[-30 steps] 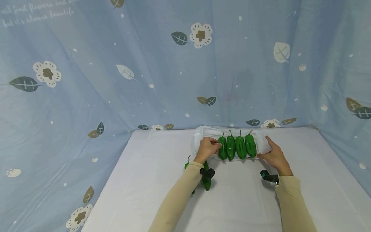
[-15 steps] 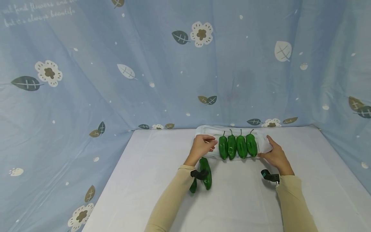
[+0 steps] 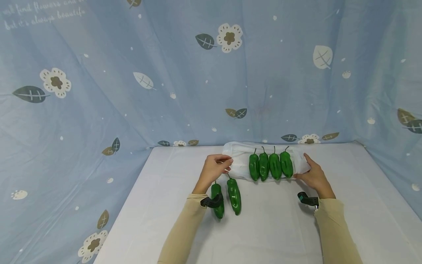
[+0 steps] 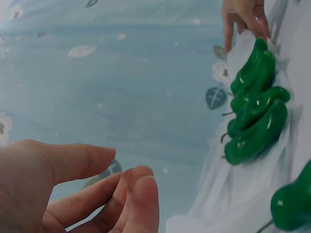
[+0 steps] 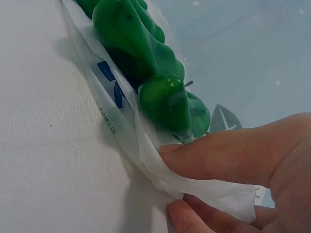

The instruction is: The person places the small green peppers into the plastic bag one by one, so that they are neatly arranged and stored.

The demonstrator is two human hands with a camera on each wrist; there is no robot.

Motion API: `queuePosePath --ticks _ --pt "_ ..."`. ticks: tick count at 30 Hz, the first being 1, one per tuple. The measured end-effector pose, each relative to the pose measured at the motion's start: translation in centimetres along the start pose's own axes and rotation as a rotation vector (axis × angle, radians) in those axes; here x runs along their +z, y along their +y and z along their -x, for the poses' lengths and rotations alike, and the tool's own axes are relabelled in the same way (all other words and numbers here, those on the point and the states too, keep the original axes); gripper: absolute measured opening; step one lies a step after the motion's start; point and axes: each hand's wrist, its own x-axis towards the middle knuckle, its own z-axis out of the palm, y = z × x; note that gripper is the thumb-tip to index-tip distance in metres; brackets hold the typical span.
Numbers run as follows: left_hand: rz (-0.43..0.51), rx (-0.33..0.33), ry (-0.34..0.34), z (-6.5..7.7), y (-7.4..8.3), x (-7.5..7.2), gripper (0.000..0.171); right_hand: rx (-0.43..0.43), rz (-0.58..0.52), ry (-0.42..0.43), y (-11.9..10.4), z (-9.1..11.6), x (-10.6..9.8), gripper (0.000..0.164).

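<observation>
Several green peppers (image 3: 275, 167) lie side by side, stems pointing away, on a flat white plastic bag (image 3: 240, 161) near the back of the table. My right hand (image 3: 314, 178) pinches the bag's right end; in the right wrist view the thumb (image 5: 218, 150) lies over the white film and fingers are under it. Beyond the bag's left end hovers my left hand (image 3: 212, 170), fingers loosely bent, nothing between thumb and fingertips. Two more green peppers lie on the table in front of it: one (image 3: 234, 196) fully seen, the other (image 3: 216, 189) partly behind the wrist camera.
A white cloth covers the table (image 3: 270, 227). Behind it hangs a blue curtain (image 3: 184, 73) with flowers and leaves, reaching the table's back edge. Black cameras (image 3: 308, 200) are strapped to both wrists.
My left hand has let go of the leftmost pepper in the row and moved left off the bag, uncovering the two loose peppers. The right hand has stayed at the bag's right end.
</observation>
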Motion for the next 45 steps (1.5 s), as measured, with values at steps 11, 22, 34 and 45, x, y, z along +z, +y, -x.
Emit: queuePosePath --ticks 11,22,34,45 --pt "0.009 -0.059 0.072 1.6 -1.5 -2.0 0.033 0.003 0.008 -0.004 0.2 -0.2 0.0 0.111" --pt "0.009 -0.117 0.141 3.6 -3.3 -3.3 0.033 0.018 -0.014 -0.002 0.0 -0.1 -0.1 0.111" --pt "-0.030 -0.168 0.209 5.3 -5.6 -4.0 0.029 0.024 -0.004 -0.013 0.1 -0.1 0.0 0.111" --pt "-0.102 -0.219 0.213 6.5 -7.6 -3.9 0.028 0.016 -0.005 -0.009 0.2 -0.1 0.0 0.112"
